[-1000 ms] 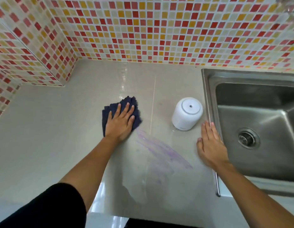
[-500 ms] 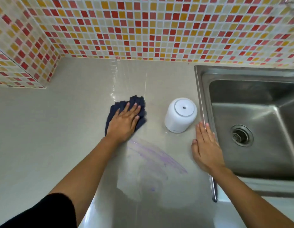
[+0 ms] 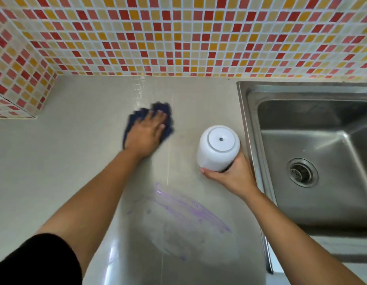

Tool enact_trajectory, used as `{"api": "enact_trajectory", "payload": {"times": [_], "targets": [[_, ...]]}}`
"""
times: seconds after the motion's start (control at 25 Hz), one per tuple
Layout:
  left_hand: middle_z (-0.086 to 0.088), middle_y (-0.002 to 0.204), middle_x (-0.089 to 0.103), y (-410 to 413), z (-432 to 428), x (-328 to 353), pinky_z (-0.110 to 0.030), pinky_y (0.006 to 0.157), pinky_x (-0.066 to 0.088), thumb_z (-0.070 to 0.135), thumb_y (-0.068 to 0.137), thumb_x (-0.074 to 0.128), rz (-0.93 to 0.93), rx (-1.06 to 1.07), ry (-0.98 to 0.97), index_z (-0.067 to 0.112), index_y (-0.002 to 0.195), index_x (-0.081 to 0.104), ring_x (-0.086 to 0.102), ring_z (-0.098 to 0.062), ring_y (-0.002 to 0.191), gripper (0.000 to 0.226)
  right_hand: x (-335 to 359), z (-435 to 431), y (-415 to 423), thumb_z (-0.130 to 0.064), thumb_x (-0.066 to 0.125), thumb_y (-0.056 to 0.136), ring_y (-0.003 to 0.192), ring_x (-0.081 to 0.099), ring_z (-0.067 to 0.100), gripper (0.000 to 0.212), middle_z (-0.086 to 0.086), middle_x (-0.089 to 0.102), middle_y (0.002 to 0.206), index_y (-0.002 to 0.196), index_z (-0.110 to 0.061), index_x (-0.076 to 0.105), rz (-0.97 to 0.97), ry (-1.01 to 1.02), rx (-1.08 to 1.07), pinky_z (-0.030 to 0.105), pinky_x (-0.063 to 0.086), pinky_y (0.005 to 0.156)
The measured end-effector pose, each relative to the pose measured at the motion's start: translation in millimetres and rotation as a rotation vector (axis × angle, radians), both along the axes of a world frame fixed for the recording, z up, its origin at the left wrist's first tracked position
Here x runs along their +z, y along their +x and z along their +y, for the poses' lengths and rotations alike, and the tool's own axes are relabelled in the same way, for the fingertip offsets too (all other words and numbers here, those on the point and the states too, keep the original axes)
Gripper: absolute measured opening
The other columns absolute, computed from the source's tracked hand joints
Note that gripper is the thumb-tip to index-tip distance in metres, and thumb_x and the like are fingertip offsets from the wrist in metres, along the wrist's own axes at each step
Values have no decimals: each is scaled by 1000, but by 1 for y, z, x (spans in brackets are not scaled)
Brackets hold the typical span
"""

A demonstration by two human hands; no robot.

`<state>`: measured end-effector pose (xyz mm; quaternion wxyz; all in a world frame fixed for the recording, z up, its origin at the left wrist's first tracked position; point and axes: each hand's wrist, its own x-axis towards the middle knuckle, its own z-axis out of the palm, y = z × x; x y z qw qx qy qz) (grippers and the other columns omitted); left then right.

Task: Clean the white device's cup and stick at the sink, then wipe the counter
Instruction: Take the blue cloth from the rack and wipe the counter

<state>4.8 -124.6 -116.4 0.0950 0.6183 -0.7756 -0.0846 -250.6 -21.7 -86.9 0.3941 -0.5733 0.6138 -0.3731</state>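
Beige table (image 3: 75,161) beside a sink (image 3: 248,120)
On it: a blue cloth (image 3: 161,109) toward the wall, purple streaks (image 3: 190,210) nearer the front, a white device (image 3: 218,149) by the sink (perhaps lifted).

Red, orange and cream mosaic wall (image 3: 178,38), dark blue cloth (image 3: 166,112), white device (image 3: 217,149), purple smear (image 3: 190,210).

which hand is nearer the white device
Right. The right hand holds the white device at its base; the left hand is off to its left, pressing a dark cloth on the counter.
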Motion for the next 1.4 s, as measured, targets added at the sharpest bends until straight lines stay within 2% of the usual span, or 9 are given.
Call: {"api": "enact_trajectory", "payload": {"times": [0.16, 0.28, 0.4, 0.6, 0.72, 0.96, 1.12, 1.24, 1.4], "targets": [[4, 140, 45, 25, 83, 4, -27, 108, 22, 43, 99, 18, -11, -427, 31, 14, 134, 50, 34, -17, 135, 56, 17, -15, -14, -36, 87, 46, 109, 58, 5, 90, -4, 62, 118, 125, -18, 48, -106, -65, -129, 29, 50, 93], [-14, 140, 49, 103, 44, 6, -25, 112, 19, 37, 100, 26, 35, -120, -50, 7, 132, 51, 40, -32, 133, 50, 42, -30, -40, -42, 86, 45, 110, 58, 7, 97, 1, 61, 122, 129, -12, 47, -59, -119, -195, 35, 51, 94], [-13, 148, 39, 83, -35, 3, -42, 110, 27, 27, 100, 30, 37, 168, -40, 10, 138, 45, 31, -31, 139, 44, 60, -42, -51, -31, 90, 50, 102, 53, -14, 98, -11, 57, 120, 134, -18, 41, 6, -190, -211, 8, 46, 85], [-11, 129, 60, -83, -1, -3, -40, 98, 40, 32, 93, 36, -14, -498, -202, 13, 126, 56, 53, -30, 122, 43, 55, -43, -37, -27, 90, 49, 101, 54, -13, 99, -19, 57, 116, 134, -21, 40, -28, -189, -194, 8, 45, 84], [1, 133, 58, -40, 55, 4, -32, 104, 28, 40, 99, 29, 1, -728, -8, 18, 128, 57, 45, -18, 130, 46, 61, -42, -43, -29, 89, 49, 107, 54, -8, 100, -14, 56, 123, 136, -23, 38, -22, -175, -198, 13, 46, 88], [-8, 150, 37, 34, -78, 6, -42, 111, 26, 27, 101, 33, 111, 114, -9, 18, 138, 44, 28, -28, 141, 40, 62, -38, -62, -39, 86, 45, 109, 55, -4, 100, -12, 57, 123, 134, -23, 41, -17, -180, -207, 19, 48, 89], [-7, 142, 49, -100, -53, -4, -47, 103, 37, 35, 98, 32, 52, -400, -90, 19, 136, 48, 43, -27, 132, 43, 52, -35, -58, -28, 90, 47, 108, 58, 3, 96, -4, 60, 122, 131, -18, 45, -64, -167, -179, 17, 50, 86], [-1, 139, 53, -89, 19, 0, -36, 107, 29, 40, 98, 28, -29, -778, 20, 21, 133, 51, 43, -21, 133, 46, 53, -36, -56, -39, 85, 45, 108, 59, 3, 97, -4, 61, 121, 131, -15, 46, -58, -151, -157, 15, 50, 83], [-6, 139, 52, -4, -34, 4, -37, 110, 25, 35, 101, 30, 20, -599, -63, 16, 133, 50, 41, -27, 134, 43, 57, -42, -53, -43, 83, 45, 109, 56, -1, 100, -9, 58, 124, 134, -20, 42, -50, -146, -146, 20, 50, 88]]}}
